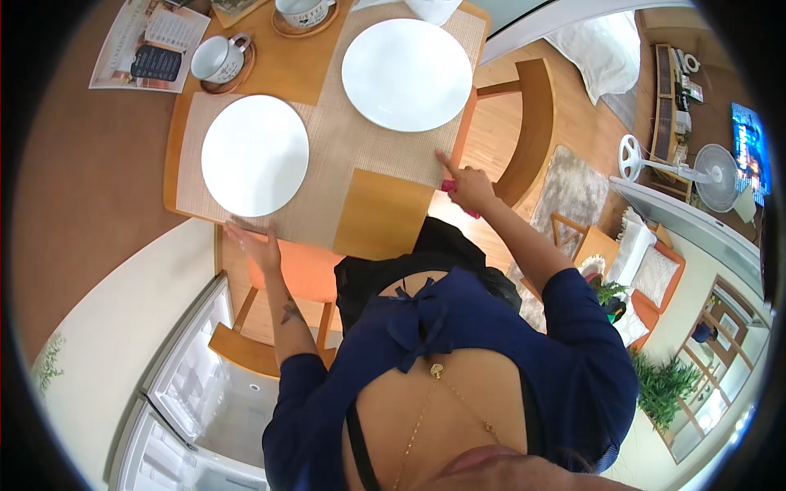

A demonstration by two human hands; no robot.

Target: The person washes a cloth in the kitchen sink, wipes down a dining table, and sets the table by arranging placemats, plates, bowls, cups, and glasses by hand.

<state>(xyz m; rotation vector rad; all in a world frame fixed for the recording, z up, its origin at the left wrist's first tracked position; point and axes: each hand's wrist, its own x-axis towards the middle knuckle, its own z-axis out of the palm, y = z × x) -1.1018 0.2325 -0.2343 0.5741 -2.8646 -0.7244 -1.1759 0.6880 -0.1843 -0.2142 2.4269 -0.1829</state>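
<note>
A white plate (255,155) lies on a woven placemat (192,155) at the left of the wooden table (385,214). Just below that plate, my left hand (258,245) is at the table's edge with its fingers spread and holds nothing. Further right and higher, a larger white plate (407,74) rests on another placemat (336,135). My right hand (468,186) is by the table's right edge, its index finger stretched over the placemat corner. The other fingers are curled round a pink object (448,186), mostly hidden.
Two cups, one white (218,59) and one with lettering (304,11), stand on wooden saucers beyond the plates. A printed sheet (151,45) lies at the upper left. Chairs (532,131) stand at the right and below the table; an open fridge (196,409) is lower left.
</note>
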